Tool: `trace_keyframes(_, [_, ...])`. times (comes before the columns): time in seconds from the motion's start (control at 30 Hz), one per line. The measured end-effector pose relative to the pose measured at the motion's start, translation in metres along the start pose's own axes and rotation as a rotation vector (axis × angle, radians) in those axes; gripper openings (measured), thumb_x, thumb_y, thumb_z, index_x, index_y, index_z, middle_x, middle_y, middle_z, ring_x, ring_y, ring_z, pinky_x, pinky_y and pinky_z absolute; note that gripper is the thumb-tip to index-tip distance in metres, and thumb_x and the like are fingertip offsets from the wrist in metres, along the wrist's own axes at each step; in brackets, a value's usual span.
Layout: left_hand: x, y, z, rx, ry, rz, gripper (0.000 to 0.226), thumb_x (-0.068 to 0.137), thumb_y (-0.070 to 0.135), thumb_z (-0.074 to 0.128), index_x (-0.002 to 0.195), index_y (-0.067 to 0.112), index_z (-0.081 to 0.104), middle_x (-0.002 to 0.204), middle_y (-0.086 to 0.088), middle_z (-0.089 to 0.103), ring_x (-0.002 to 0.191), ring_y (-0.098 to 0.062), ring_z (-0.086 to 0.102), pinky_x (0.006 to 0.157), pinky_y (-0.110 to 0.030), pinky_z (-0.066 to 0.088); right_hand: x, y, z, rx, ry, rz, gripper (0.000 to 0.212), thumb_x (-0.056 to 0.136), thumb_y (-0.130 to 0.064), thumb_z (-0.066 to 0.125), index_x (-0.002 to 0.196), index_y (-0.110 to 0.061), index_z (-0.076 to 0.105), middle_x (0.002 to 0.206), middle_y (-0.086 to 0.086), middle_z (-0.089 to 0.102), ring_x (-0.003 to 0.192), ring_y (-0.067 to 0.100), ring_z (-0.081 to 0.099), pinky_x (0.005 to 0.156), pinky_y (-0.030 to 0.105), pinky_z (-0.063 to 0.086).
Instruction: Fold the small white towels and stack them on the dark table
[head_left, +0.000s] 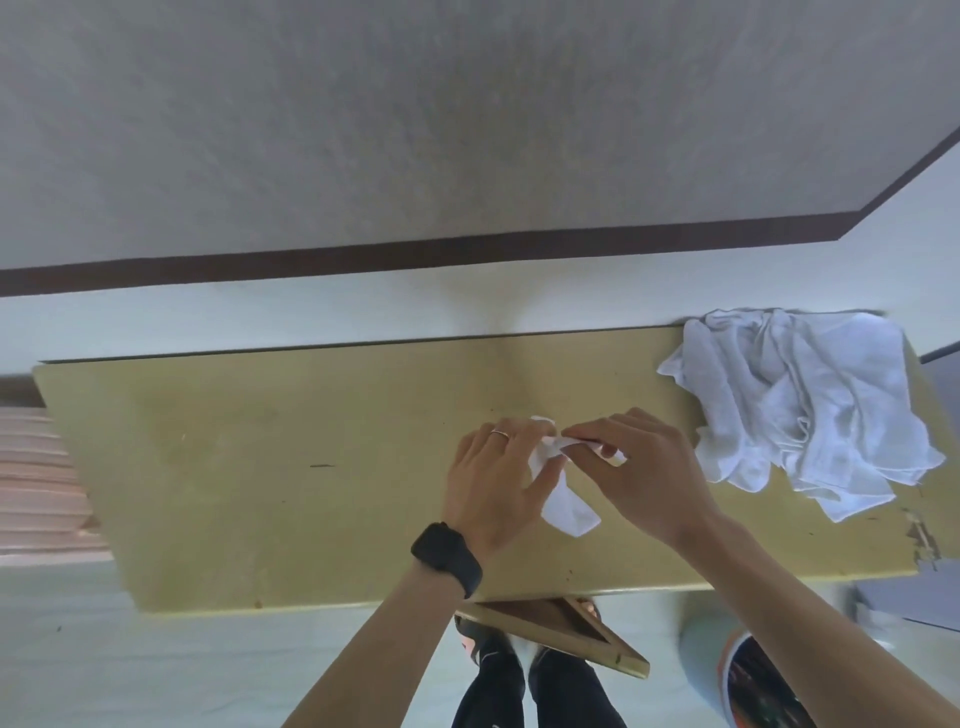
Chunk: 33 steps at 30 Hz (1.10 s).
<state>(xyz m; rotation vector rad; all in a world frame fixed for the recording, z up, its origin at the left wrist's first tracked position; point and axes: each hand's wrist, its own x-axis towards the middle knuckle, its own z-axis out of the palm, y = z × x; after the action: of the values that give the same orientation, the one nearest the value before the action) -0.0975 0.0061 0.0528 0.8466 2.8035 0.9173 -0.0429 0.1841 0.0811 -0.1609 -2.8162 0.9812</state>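
A small white towel (566, 506) lies bunched on the olive-yellow table (260, 467), mostly covered by both hands. My left hand (493, 483), with a ring and a black wrist band, presses on the towel's left side and its fingers curl at the top edge. My right hand (644, 473) pinches the towel's upper edge between thumb and fingers. A heap of several unfolded white towels (800, 405) sits at the table's far right corner, to the right of my right hand.
The table stands against a pale wall with a dark brown stripe (467, 249). Its near right edge is chipped (922, 540). Below the front edge are my legs (519, 686), a wooden frame (561, 634) and a round bin (743, 670).
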Motion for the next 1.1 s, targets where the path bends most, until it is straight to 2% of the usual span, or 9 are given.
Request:
trace_keyframes(0.1, [0.002,-0.011,-0.014,0.013,0.013,0.032,0.021,0.087,0.042,0.057,0.096,0.027,0.068,0.114,0.007,0.067,0.102,-0.019,0.062,0.087,-0.036,0.05,0.003,-0.006,-0.005,-0.053,-0.009,-0.051,0.007,0.086,-0.031,0.075,0.091,-0.036,0.075,0.074,-0.024,0.064,0.07,0.003,0.052,0.056,0.025,0.048])
trace_keyframes(0.2, [0.003,-0.022,-0.041,0.108,-0.034,0.121,0.026,0.085,0.045,0.055,0.084,0.023,0.069,0.094,0.008,0.071,0.099,-0.016,0.062,0.087,-0.034,0.049,0.004,-0.011,-0.014,-0.148,-0.061,-0.128,0.002,0.087,-0.035,0.073,0.088,-0.033,0.073,0.076,-0.021,0.065,0.071,0.005,0.053,0.051,0.022,0.044])
trace_keyframes(0.33, [0.005,-0.042,-0.082,0.312,-0.12,0.204,0.037,0.091,0.059,0.047,0.081,0.031,0.07,0.077,0.01,0.068,0.094,-0.01,0.06,0.091,-0.029,0.038,-0.005,-0.006,-0.018,-0.23,-0.178,-0.248,0.005,0.089,-0.025,0.071,0.092,-0.027,0.07,0.08,-0.016,0.063,0.071,0.011,0.054,0.049,0.022,0.043])
trace_keyframes(0.43, [0.002,-0.054,-0.107,0.39,-0.146,0.236,0.02,0.089,0.049,0.063,0.085,0.033,0.073,0.069,0.01,0.067,0.086,-0.012,0.061,0.089,-0.029,0.039,-0.012,0.002,-0.02,-0.251,-0.196,-0.2,0.006,0.091,-0.024,0.068,0.097,-0.026,0.068,0.085,-0.013,0.064,0.073,0.013,0.058,0.051,0.029,0.05])
trace_keyframes(0.57, [-0.009,-0.07,-0.125,0.452,-0.131,0.26,0.002,0.086,0.035,0.074,0.086,0.034,0.075,0.066,0.014,0.067,0.076,-0.012,0.063,0.081,-0.027,0.04,-0.029,0.006,-0.021,-0.27,-0.222,-0.114,0.007,0.094,-0.026,0.064,0.099,-0.026,0.068,0.087,-0.012,0.063,0.077,0.014,0.061,0.051,0.026,0.045])
trace_keyframes(0.7, [-0.019,-0.084,-0.137,0.466,-0.102,0.24,0.014,0.079,0.024,0.083,0.089,0.032,0.078,0.066,0.014,0.068,0.076,-0.012,0.064,0.075,-0.028,0.049,-0.04,0.011,-0.023,-0.229,-0.185,-0.028,0.013,0.095,-0.026,0.061,0.103,-0.023,0.07,0.09,-0.01,0.066,0.082,0.015,0.063,0.061,0.035,0.054])
trace_keyframes(0.8, [-0.016,-0.095,-0.14,0.494,-0.056,0.263,0.024,0.072,0.013,0.087,0.09,0.026,0.078,0.068,0.009,0.07,0.075,-0.016,0.066,0.075,-0.028,0.051,-0.031,0.01,-0.025,-0.201,-0.126,-0.001,0.012,0.093,-0.024,0.066,0.102,-0.022,0.074,0.089,-0.008,0.07,0.08,0.016,0.064,0.063,0.032,0.053])
trace_keyframes(0.93, [0.004,-0.101,-0.14,0.487,0.108,0.23,0.013,0.087,0.016,0.068,0.094,0.023,0.077,0.074,0.006,0.072,0.077,-0.021,0.065,0.079,-0.031,0.044,0.004,0.002,-0.029,-0.204,-0.025,0.003,0.009,0.09,-0.025,0.071,0.096,-0.021,0.076,0.082,-0.006,0.073,0.076,0.018,0.066,0.063,0.029,0.051])
trace_keyframes(1.1, [0.033,-0.099,-0.152,0.492,0.215,0.186,0.032,0.093,0.028,0.047,0.095,0.021,0.078,0.077,0.004,0.073,0.081,-0.023,0.066,0.08,-0.032,0.044,0.047,-0.002,-0.044,-0.233,0.057,0.044,0.013,0.093,-0.031,0.067,0.1,-0.026,0.076,0.09,-0.011,0.074,0.088,0.013,0.066,0.07,0.034,0.054])
